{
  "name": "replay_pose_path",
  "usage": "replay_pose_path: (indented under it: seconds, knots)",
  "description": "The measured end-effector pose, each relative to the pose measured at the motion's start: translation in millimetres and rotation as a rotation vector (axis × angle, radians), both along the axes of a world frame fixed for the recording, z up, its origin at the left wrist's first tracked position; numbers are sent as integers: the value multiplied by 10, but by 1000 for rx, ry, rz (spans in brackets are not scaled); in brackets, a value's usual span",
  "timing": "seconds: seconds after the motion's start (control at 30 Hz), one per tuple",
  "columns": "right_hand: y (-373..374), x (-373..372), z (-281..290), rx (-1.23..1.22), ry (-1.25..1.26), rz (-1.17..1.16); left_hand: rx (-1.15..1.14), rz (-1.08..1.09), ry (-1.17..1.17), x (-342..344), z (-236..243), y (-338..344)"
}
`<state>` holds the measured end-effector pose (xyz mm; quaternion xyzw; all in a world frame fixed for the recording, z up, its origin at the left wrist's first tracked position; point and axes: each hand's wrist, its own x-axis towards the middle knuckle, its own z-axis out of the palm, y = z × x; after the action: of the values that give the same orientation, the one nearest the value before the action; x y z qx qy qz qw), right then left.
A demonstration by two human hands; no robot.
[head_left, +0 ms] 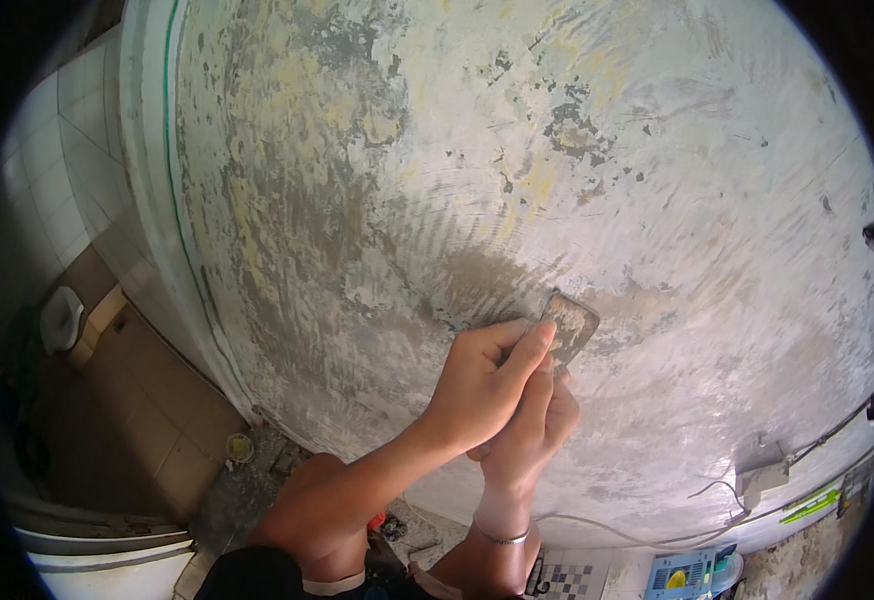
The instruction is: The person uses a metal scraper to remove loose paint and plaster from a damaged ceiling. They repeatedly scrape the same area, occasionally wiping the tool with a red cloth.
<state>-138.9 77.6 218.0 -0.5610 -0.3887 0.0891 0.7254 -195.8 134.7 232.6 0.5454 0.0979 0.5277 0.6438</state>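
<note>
Both my hands are closed together on a scraper (pixel 574 326) with a flat, worn, plaster-smeared blade. Its blade lies against a patchy, scraped wall (pixel 707 200). My left hand (pixel 479 385) grips from the left, its thumb on the lower part of the blade. Just below and to the right, my right hand (pixel 537 425) is curled round what seems to be the handle, which the fingers hide. A bracelet (pixel 502 538) circles my right wrist.
Beyond the door frame (pixel 152 130) at left lies a tiled room with a brown floor (pixel 157 420). A small tub (pixel 240 447) stands by the wall's foot. At lower right are an electrical box (pixel 760 475) with loose wires and a blue package (pixel 679 575).
</note>
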Motion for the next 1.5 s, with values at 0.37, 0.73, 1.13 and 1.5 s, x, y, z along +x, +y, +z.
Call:
replay_pose_path:
  seconds: [0.37,0.73,1.13,1.5]
  knots:
    - [8,-39,-32,0,-19,-30,2,-14,-22,2,-71,20]
    - [-4,-54,-56,-53,72,47,-20,3,-7,-30,-90,18]
    - [15,-37,-42,20,42,37,-6,-8,-34,13,-95,24]
    - [-17,21,-128,-34,2,25,-10,16,-9,24,-124,-14]
